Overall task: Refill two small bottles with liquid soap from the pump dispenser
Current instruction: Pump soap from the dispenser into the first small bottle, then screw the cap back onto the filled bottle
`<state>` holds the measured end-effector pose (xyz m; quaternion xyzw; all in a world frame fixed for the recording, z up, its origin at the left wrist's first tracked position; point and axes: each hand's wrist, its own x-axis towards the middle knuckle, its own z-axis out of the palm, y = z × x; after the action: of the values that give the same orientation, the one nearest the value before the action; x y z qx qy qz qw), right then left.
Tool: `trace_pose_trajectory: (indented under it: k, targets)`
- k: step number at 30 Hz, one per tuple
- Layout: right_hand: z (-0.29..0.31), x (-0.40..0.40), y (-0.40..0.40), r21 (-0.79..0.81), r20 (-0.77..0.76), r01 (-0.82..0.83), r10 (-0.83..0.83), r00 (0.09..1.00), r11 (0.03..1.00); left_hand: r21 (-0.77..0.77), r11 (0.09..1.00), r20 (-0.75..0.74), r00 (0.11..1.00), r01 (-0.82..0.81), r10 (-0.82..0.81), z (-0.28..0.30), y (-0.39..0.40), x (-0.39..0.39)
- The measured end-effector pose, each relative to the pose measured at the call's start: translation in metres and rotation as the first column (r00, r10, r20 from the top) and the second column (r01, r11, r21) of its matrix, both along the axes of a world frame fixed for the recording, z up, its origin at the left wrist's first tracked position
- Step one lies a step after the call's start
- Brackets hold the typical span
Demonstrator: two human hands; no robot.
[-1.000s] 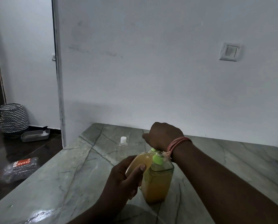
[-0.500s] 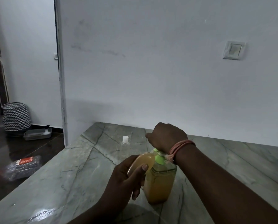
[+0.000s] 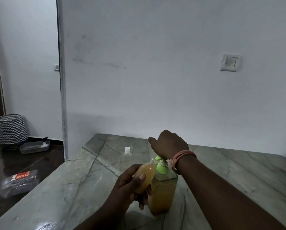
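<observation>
Soap goes from the pump dispenser point(image 3: 163, 193), which stands upright on the marble desk point(image 3: 230, 176), into a small bottle point(image 3: 145, 175) held tilted with its mouth up at the green nozzle point(image 3: 157, 158). The left hand point(image 3: 130, 188) grips that small bottle, thumb across its front and fingers curled behind; it looks nearly full of amber liquid. The right hand point(image 3: 168, 144) rests on top of the pump head, which it covers, so I cannot tell how its fingers lie beyond that they bend down over it and seem to press. A second small bottle point(image 3: 127, 155) with a white cap stands apart on the desk, farther back, clear and apparently not yet filled. To do this step well, the press should probably be slow and straight down, so the dispenser does not tip, while the bottle's mouth stays right under the nozzle. With the level this high, short strokes seem wise, stopping before soap wells over the neck and runs onto the fingers.
</observation>
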<state>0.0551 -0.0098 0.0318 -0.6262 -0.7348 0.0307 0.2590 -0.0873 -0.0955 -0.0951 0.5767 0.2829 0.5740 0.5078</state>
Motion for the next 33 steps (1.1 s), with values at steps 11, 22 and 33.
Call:
trace_pose_trajectory:
  k: [11,22,33]
  targets:
    - [0.021,0.0,-0.019,0.184,-0.42,-0.021,0.098,0.902,0.983,-0.018,0.999,0.064,0.997,0.035,-0.033,-0.005,0.011,-0.01]
    - [-0.018,-0.062,-0.071,0.301,-0.009,-0.244,0.259,0.966,0.922,0.116,0.859,0.119,0.866,-0.498,0.486,-0.002,0.029,-0.044]
    - [-0.107,-0.097,-0.084,-0.083,0.107,-0.194,0.203,0.973,0.977,0.052,0.783,0.101,0.783,-0.62,0.614,-0.005,0.035,-0.056]
